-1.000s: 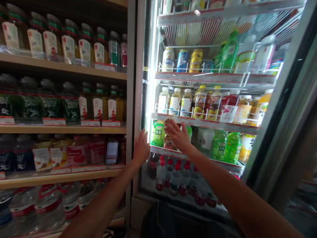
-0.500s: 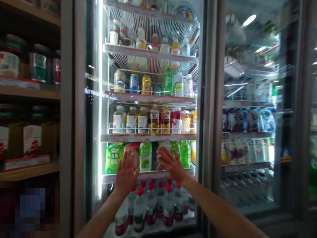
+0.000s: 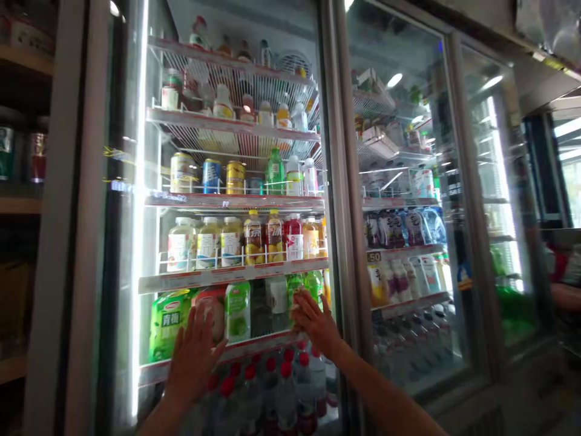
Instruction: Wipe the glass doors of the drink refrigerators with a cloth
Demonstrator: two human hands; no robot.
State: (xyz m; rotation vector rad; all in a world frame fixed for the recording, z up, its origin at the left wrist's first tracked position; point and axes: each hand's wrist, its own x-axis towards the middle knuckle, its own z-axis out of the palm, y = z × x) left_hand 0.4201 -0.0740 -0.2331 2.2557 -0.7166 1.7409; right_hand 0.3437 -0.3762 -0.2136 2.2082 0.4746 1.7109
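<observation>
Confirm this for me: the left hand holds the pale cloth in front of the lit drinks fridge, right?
No, the hand is wrong: the head view shows the right hand holding the pale cloth in front of the lit drinks fridge.

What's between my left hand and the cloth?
In the head view, farther back on the fridge shelf, between your left hand and the cloth: part of a pink package, a green-and-white container and a white-labelled container.

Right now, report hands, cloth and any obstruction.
Left hand open, palm toward glass door. Right hand pressing crumpled cloth, contact with glass unclear. Possible obstruction: upright door frame, right of cloth.
</observation>
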